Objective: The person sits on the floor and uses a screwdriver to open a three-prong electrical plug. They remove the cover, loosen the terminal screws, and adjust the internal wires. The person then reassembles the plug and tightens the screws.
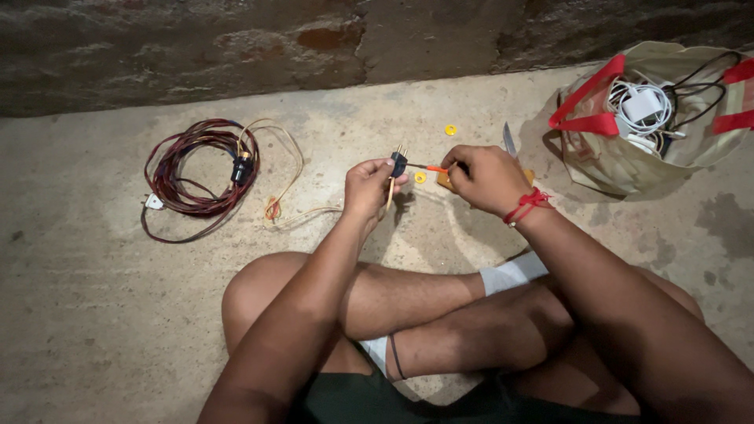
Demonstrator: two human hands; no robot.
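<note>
Seated on the floor (118, 330), the left hand (367, 184) pinched the plug (398, 164) while the right hand (487, 179) closed around a screwdriver (430, 167) set to it; steady work probably needed the tip seated squarely, plug gripped firmly, wire (389, 192) hanging slack.

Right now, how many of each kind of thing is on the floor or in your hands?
Yellow discs: 2
Wire coil: 1
Black plug: 1
Screwdriver: 1
Knife: 1
Bag: 1
Total: 7

Two yellow discs (450, 129) — one bag (628, 157).
</note>
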